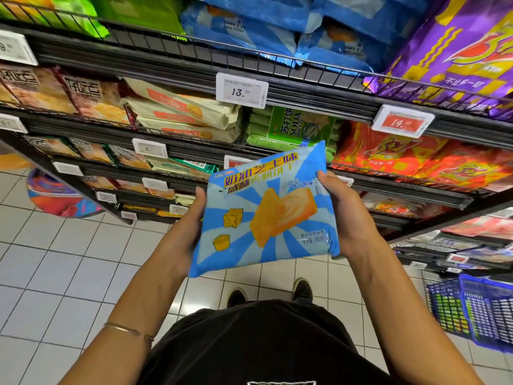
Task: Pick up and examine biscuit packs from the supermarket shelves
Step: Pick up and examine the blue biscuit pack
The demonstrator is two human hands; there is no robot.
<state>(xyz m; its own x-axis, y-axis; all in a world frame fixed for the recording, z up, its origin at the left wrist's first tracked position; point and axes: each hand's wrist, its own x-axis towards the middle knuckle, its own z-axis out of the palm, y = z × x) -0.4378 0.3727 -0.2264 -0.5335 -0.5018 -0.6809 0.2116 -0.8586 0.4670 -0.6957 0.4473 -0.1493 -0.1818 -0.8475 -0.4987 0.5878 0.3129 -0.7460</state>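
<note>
At the far left a white price tag [14, 47] is running off the frame edge, showing only a "9". The left hand [191, 223] is gripping the left edge of the blue cheese biscuit pack [266, 215], its fingers lying hidden behind the wrapper and only the thumb showing on the front. The right hand [347, 215] is gripping the right edge in the same way, with its fingers out of sight behind. The pack is being held tilted at chest height in front of the black wire shelves [305, 87], apart from them and covering part of the lower rows. A thin bracelet [127, 330] is sitting on the left forearm, two dark shoes [237, 297] are standing on the white floor tiles, and a blue shopping basket [472, 309] is resting on the floor at the right, cut by the frame. A shelf tag [242, 90] is reading "13.70", a green pack [291, 129] is reading "SODA BISCUIT", and a red tag [402, 124] is showing "14" with blurred small digits.
</note>
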